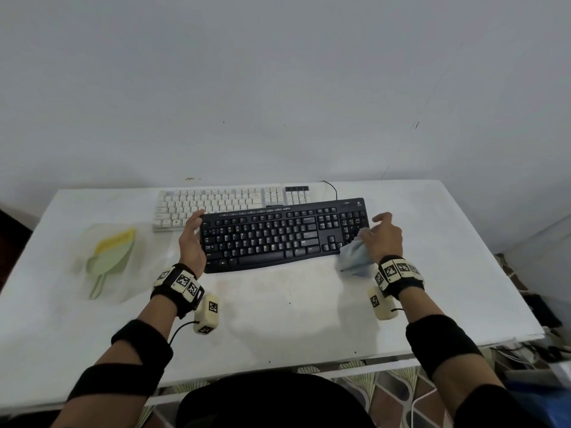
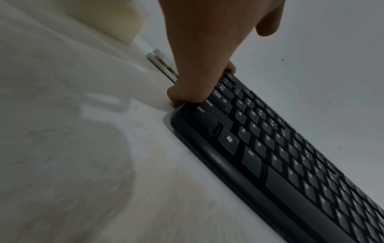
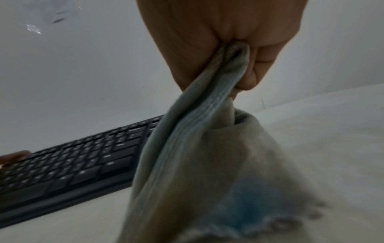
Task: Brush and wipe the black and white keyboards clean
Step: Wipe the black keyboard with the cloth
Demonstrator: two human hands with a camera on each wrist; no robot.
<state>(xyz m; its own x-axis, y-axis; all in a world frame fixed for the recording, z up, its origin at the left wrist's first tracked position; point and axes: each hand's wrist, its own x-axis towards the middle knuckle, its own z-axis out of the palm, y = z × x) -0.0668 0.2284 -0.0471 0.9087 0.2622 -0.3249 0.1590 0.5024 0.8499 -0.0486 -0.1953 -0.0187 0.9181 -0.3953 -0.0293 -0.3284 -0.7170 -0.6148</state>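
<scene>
Head view: left hand [image 1: 192, 239] gripped left end of black keyboard [image 1: 284, 234], mid-table. Right hand [image 1: 384, 234] bunched cloth [image 1: 353, 253] at its right end. White keyboard [image 1: 216, 203] touching behind. Bare table [image 1: 448, 242] rightward.

Dim, even light; wrist views blurred, edges warped.

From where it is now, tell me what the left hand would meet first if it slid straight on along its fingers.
Probably the white keyboard: the left hand at the black keyboard end points toward it. Depth is unclear.
</scene>
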